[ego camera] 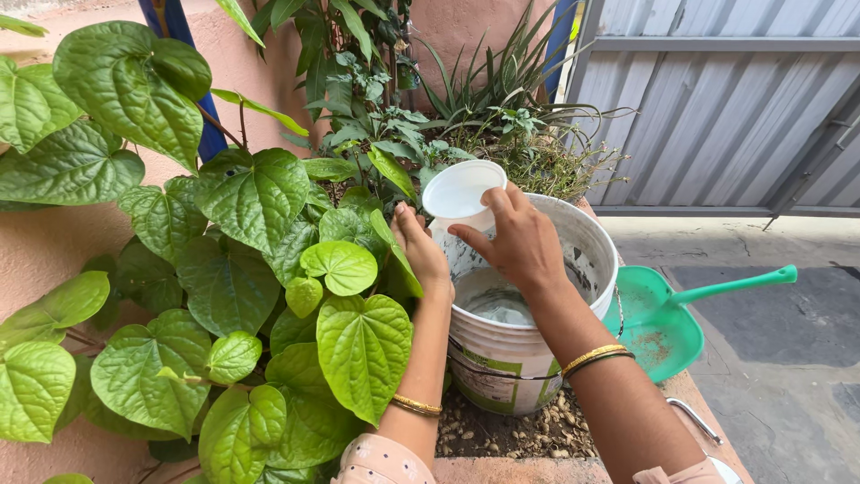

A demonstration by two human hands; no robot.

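With the right hand (518, 240) clamped on a small white cup (460, 191) above the white bucket (524, 314) and the left hand (419, 251) parting leaves (345, 269), a tilt may spill water onto the gravel.

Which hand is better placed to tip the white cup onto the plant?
Right. The right hand already holds the white cup above the bucket; the left hand is among the leaves, probably parting them.

Faded green-and-brown label (484, 381) low on the white bucket's (502, 345) front wall.
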